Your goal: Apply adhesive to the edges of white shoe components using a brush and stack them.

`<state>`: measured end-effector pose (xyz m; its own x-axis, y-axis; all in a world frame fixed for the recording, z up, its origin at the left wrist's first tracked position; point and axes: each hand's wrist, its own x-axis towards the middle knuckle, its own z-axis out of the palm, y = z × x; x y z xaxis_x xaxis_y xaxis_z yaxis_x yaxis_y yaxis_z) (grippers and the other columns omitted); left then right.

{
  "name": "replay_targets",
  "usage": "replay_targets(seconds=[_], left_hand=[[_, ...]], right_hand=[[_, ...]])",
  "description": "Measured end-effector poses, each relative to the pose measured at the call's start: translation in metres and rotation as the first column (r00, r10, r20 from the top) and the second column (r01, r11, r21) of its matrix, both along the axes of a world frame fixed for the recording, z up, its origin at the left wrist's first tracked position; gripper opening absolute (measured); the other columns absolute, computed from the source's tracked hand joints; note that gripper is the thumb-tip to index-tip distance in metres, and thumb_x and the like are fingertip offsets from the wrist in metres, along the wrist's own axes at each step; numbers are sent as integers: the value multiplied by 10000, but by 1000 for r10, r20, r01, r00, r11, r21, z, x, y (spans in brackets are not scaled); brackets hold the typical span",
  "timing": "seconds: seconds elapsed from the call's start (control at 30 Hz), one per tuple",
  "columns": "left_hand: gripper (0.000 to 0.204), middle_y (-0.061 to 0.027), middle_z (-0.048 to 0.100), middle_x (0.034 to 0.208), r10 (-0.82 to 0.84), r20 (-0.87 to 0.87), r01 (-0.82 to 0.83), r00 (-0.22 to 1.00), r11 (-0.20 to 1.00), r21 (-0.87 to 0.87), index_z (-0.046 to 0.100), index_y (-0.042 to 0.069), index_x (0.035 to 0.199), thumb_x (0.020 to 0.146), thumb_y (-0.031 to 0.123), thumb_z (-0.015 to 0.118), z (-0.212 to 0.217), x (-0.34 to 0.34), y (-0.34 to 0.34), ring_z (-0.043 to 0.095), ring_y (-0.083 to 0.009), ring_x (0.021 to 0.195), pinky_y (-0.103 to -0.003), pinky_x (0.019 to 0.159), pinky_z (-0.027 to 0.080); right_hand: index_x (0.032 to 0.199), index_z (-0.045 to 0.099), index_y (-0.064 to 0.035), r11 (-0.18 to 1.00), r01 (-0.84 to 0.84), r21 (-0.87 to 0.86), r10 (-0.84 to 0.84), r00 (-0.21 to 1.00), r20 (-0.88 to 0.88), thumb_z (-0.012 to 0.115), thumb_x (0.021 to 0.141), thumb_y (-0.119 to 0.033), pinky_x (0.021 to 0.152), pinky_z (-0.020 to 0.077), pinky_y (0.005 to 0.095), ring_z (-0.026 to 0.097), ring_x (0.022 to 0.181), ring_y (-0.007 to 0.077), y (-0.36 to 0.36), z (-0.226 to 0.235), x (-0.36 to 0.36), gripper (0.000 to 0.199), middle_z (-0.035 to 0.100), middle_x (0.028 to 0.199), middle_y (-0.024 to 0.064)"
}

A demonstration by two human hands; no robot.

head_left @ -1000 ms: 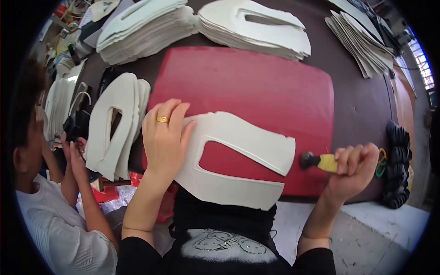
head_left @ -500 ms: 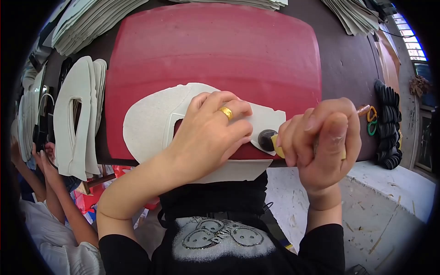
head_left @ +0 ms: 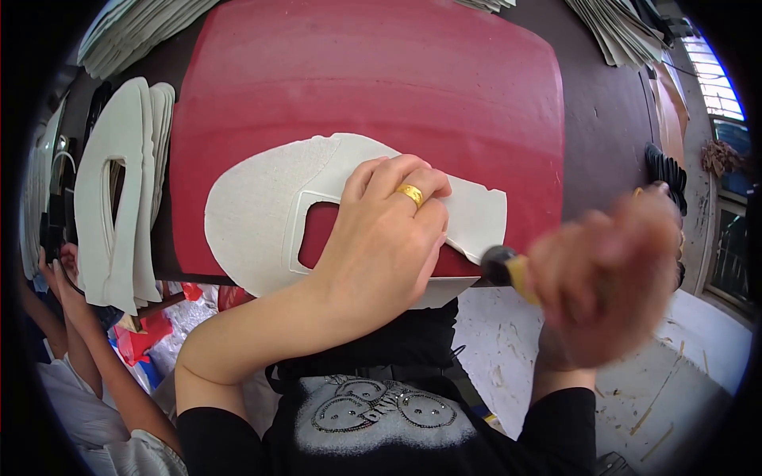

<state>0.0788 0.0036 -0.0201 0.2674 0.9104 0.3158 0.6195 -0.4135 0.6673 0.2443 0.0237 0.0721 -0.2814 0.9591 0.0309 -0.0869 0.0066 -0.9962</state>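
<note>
A white, rounded sheet piece (head_left: 254, 198) with a cut-out opening lies in the middle of the frame on a red mat (head_left: 373, 87), its lower edge along the front of the dark desk (head_left: 603, 119). The left hand (head_left: 389, 226), wearing a gold ring (head_left: 410, 195), lies palm down across the piece with its fingers bent close together; whether they pinch the material I cannot tell. The right hand (head_left: 603, 278), blurred at the right of centre, is closed around a hammer (head_left: 512, 274) with a dark round head and a yellow handle. The head is right beside the piece's lower right corner; whether it touches is unclear. The two hands are apart from each other

Similar pieces (head_left: 103, 198) lean together at the left of the frame. A stack of sheets (head_left: 143, 32) sits at the upper left, another pile (head_left: 615, 32) at the upper right. A co-worker's hands (head_left: 67, 266) show at the far left, near a dark object (head_left: 57, 210)
</note>
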Motion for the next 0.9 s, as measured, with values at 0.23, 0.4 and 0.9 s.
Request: replay_targets(seconds=[0.23, 0.4, 0.9], left_hand=[[97, -55, 588, 1107, 21, -39, -19, 999, 998, 60, 593, 58, 800, 746, 25, 667, -5, -8, -2, 508, -261, 1089, -398, 929, 408], [142, -58, 594, 1121, -22, -33, 24, 999, 997, 67, 638, 61, 880, 745, 25, 665, -3, -17, -7, 508, -270, 1105, -405, 915, 433], [180, -20, 594, 1116, -172, -139, 178, 975, 984, 30, 659, 114, 925, 751, 89, 701, 2, -11, -22, 506, -270, 1049, -389, 878, 421]], right_hand=[[934, 476, -137, 964, 254, -72, -264, 927, -267, 266, 1077, -314, 487, 433, 259, 390, 375, 84, -11, -35, -4, 309, 367, 508, -48], [942, 476, -142, 963, -148, 225, 170, 982, -82, 248, 1079, -326, 514, 437, 276, 372, 387, 77, 19, -18, 7, 323, 346, 519, -55], [911, 436, -151, 953, 41, 299, -6, 993, -117, 251, 1079, -323, 503, 402, 238, 335, 393, 59, 24, -36, 10, 304, 308, 522, -62]])
